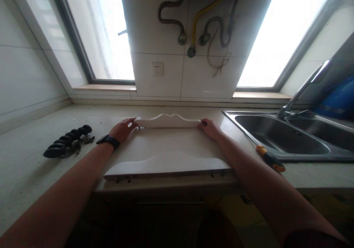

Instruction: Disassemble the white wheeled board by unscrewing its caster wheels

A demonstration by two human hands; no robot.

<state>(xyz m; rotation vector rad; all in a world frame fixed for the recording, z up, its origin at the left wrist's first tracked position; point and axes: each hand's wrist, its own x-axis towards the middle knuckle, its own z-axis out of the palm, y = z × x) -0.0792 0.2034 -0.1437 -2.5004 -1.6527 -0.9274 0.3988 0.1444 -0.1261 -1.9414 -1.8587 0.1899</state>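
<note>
A white panel with a wavy top edge stands on its long side toward the back of the counter. My left hand, with a black watch on the wrist, pinches its left end. At its right end, my right hand is closed on it, thumb and fingers at the corner. Between my forearms a flat white board lies on the counter. Along the counter's front edge is a second white panel with a curved edge, small dark holes or fittings showing just below it.
Left lie black ribbed round pieces in a row beside a small heap of metal hardware. An orange-and-black tool handle rests by the steel sink with its faucet. Pipes and a socket are on the tiled wall.
</note>
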